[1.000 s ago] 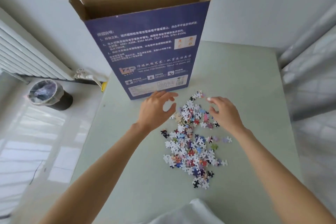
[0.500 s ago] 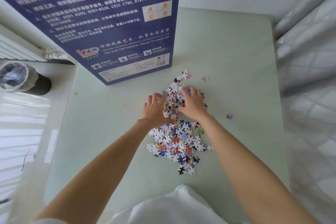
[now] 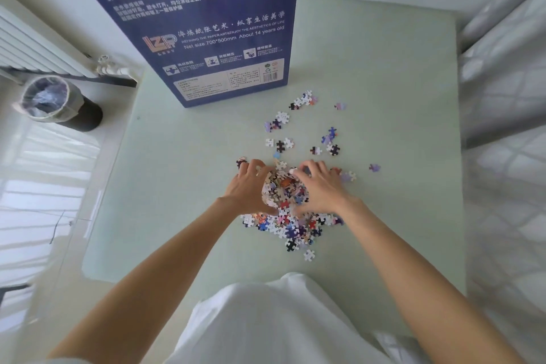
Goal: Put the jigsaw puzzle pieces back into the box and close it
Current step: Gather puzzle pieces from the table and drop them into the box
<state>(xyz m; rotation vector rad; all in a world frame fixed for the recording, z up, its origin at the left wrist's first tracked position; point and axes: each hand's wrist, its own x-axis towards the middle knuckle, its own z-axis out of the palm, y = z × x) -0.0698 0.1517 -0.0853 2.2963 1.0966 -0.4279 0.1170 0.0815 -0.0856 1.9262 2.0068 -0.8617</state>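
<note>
A tall dark-blue puzzle box point(image 3: 206, 26) stands upright at the table's far left; its top is out of frame. Colourful jigsaw pieces lie on the pale green table point(image 3: 384, 97). My left hand point(image 3: 251, 189) and my right hand point(image 3: 320, 188) cup a heaped pile of pieces point(image 3: 283, 189) between them, fingers curled round its sides. More pieces point(image 3: 291, 227) lie flat just below the hands. Loose scattered pieces point(image 3: 304, 133) lie between the hands and the box.
A bin lined with a clear bag point(image 3: 56, 103) stands on the floor at left, below a white radiator point(image 3: 32, 47). A white-covered bed or curtain point(image 3: 505, 127) borders the table's right edge. My white shirt point(image 3: 266, 322) fills the bottom.
My hands came together around the far part of the pile and dragged it toward me, bunching it into a heap. Several pieces stayed scattered behind. The camera tilted down, cutting off the box top.
</note>
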